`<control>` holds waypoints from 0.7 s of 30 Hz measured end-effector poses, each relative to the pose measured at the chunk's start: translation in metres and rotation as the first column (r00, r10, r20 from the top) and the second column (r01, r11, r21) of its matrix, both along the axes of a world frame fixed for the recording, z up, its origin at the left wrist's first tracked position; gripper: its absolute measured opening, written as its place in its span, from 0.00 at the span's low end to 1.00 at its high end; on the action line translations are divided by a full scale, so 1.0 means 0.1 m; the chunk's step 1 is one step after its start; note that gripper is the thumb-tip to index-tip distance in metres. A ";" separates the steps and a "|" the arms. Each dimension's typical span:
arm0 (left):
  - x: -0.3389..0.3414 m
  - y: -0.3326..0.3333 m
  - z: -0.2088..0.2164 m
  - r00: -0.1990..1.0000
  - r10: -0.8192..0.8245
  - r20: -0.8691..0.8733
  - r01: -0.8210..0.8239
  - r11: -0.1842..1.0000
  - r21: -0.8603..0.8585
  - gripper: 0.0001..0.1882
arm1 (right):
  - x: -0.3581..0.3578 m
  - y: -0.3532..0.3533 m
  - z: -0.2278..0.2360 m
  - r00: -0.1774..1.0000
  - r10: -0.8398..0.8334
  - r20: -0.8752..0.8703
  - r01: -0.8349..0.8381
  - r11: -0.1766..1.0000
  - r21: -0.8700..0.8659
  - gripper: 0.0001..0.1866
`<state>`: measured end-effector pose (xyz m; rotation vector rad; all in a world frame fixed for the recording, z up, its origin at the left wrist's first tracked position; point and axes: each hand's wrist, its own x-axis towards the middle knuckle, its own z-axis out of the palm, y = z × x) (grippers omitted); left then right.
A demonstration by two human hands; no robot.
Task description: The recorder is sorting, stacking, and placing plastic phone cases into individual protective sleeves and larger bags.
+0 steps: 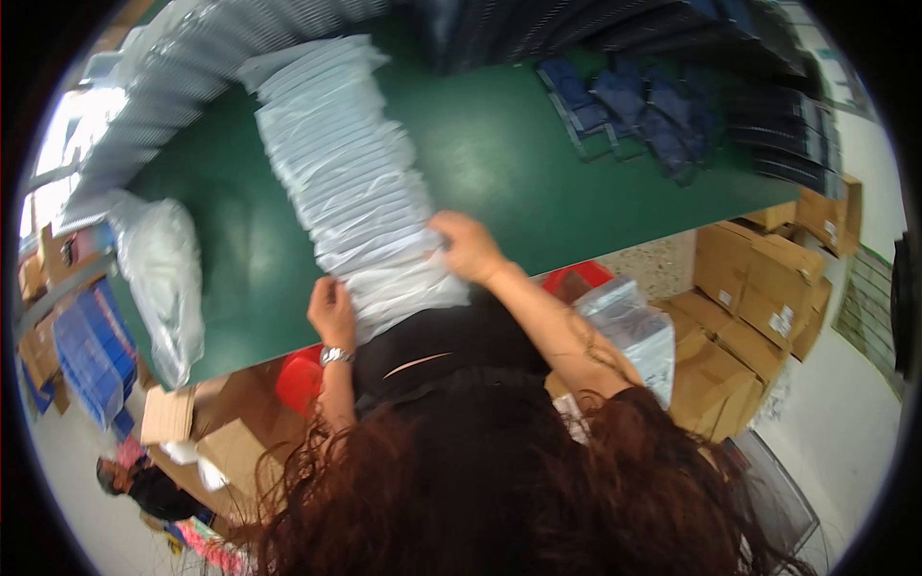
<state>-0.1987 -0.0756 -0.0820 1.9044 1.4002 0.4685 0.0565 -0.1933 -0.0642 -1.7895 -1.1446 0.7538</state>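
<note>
- A long row of flat packets in clear plastic (351, 182) lies on the green table (490, 144).
- Left of the row, I see a crumpled clear plastic bag (168, 278).
- Right of it, dark-blue folded pieces (629, 106).
- At its near end, the worker's left hand (332, 312) and right hand (467, 246), either side.

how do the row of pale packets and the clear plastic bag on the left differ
The row of pale packets is longer than the clear plastic bag. The row is many closely packed layers; the bag is one crumpled piece. The left hand and right hand flank the row, while the bag lies apart from both. Both are on the green table.
</note>
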 end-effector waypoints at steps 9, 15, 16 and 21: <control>0.14 -0.02 0.11 0.994 0.102 0.040 -0.103 0.994 0.024 0.03 | 0.70 -0.56 -0.07 0.906 -0.222 -0.360 0.133 0.958 -0.256 0.12; -0.08 0.00 0.08 0.972 0.160 0.172 -0.115 0.963 -0.246 0.08 | 2.24 -1.74 0.05 0.698 -0.673 -0.246 0.517 0.710 -0.478 0.18; -0.09 0.03 0.07 0.973 0.155 0.173 -0.109 0.963 -0.248 0.08 | 2.47 -2.02 -0.04 0.598 -0.770 -0.222 0.636 0.624 -0.454 0.18; 0.03 0.11 -0.02 0.919 0.255 0.300 -0.179 0.950 -0.257 0.12 | 2.61 -2.36 -0.24 0.285 -0.885 0.368 0.940 0.183 -0.289 0.22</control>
